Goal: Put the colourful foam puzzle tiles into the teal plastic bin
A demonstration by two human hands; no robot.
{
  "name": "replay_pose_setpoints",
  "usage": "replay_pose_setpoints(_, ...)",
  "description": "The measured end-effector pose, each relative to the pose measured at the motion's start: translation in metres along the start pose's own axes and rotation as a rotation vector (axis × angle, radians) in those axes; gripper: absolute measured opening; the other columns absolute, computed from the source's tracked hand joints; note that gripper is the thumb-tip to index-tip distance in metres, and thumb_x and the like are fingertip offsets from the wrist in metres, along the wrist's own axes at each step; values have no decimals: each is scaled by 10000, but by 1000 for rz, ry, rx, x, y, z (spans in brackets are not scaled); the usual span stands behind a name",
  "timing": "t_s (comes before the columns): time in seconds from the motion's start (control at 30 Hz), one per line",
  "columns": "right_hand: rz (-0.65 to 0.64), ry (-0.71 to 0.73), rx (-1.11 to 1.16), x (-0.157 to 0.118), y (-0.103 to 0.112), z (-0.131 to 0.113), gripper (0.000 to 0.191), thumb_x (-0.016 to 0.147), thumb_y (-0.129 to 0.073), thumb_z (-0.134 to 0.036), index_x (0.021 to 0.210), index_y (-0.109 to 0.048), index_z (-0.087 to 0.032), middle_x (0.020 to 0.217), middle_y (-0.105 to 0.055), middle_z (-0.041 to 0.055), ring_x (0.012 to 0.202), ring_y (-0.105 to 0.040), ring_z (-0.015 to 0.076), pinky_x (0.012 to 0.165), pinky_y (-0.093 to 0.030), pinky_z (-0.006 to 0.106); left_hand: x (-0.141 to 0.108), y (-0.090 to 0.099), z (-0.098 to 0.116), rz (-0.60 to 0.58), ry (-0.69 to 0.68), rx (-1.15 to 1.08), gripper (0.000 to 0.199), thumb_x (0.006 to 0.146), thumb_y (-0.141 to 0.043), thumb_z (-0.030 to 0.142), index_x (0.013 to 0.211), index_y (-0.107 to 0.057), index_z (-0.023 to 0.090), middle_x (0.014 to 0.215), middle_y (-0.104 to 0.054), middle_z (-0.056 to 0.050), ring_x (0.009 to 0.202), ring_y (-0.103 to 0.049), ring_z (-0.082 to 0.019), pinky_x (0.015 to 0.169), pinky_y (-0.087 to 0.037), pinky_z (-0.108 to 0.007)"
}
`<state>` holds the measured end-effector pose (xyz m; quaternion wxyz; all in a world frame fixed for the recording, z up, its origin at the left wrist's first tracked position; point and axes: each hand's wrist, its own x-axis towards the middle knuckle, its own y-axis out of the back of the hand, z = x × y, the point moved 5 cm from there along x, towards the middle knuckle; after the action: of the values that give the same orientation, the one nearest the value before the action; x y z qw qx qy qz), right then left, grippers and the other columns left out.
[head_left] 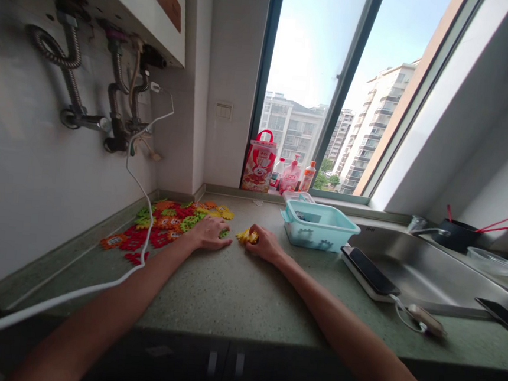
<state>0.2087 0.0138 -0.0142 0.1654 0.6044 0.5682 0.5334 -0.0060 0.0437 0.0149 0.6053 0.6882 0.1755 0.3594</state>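
My right hand point(265, 245) has its fingers closed on a yellow toothed piece point(245, 236) near the middle of the counter. To its left, my left hand point(211, 234) lies low over the counter with its fingers apart, and a bit of green shows beside its fingers. Against that hand's left side spreads a pile of red, orange, green and yellow toothed pieces point(162, 224). A light blue basket point(316, 238) stands right of my right hand, with dark pieces showing through its wall.
A white cable point(89, 288) runs across the pile and my left forearm. At the right are a phone point(369, 269), a power bank point(426, 320) and a steel sink point(429, 271). Bottles point(291, 176) and a red bag point(259, 167) stand by the window.
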Motion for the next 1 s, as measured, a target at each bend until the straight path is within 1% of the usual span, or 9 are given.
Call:
replay_pose_setpoints(0.1,66,57,50,-1,-1,-1,300,842,-757,-329,1084,-595,-259,1067,-718,41,914,-648,202,859,-488,319,-1,9,7,1,-14,-8,487,911,-594,668,1088,-771,249,1129,-770,-98,1028,-703,-295,977,-469,-424)
replay_pose_setpoints(0.17,68,104,72,-1,-4,-2,269,892,-728,-342,1101,-582,-259,1124,-716,55,1001,-646,211,916,-481,339,0,14,11,-2,0,-32,489,921,-578,671,1077,-772,250,1041,-785,-81,959,-714,-278,933,-483,-400)
replay_pose_setpoints(0.27,-4,137,57,2,-12,-6,241,920,-716,-335,1101,-576,-258,1096,-729,52,1014,-645,216,927,-473,341,1,19,14,-9,39,-49,468,944,-561,632,1091,-775,243,886,-786,-65,850,-717,-266,880,-490,-387)
replay_pose_setpoints(0.37,-30,95,24,6,-14,-7,263,904,-732,-323,1107,-583,-247,1048,-740,61,978,-647,228,902,-471,341,2,21,10,7,81,-9,439,988,-502,570,1075,-784,246,819,-776,-72,808,-715,-265,837,-491,-379)
replay_pose_setpoints(0.53,-43,85,-9,11,-11,-11,305,844,-768,-300,1097,-611,-231,992,-737,54,904,-649,219,844,-465,313,-3,21,-16,25,232,114,389,995,-471,442,1099,-791,248,906,-791,-118,869,-732,-290,808,-505,-381)
replay_pose_setpoints(0.67,-105,116,-12,5,-3,-14,338,776,-805,-278,1069,-638,-241,928,-714,20,848,-627,197,783,-445,280,-14,32,-48,109,401,197,368,981,-471,364,1067,-797,218,954,-797,-150,890,-748,-311,796,-509,-379)
replay_pose_setpoints(0.8,-170,146,-3,-7,9,-23,331,747,-806,-262,1037,-648,-235,957,-707,24,841,-610,191,763,-424,273,-26,38,-75,179,533,201,369,986,-485,362,1149,-782,216,966,-802,-148,899,-748,-300,829,-516,-367)
replay_pose_setpoints(0.9,-226,148,2,-14,16,-31,325,741,-802,-259,1027,-651,-230,955,-705,25,833,-604,190,752,-414,269,-27,30,-83,220,536,161,362,987,-505,340,1221,-757,225,1068,-798,-130,989,-735,-283,898,-520,-353)
replay_pose_setpoints(1.0,-252,170,13,-17,18,-40,338,740,-804,-260,1042,-653,-229,959,-703,26,817,-601,187,736,-412,266,-19,17,-76,243,404,123,383,977,-516,293,1296,-721,239,1279,-747,-99,1189,-673,-260,1035,-489,-350)
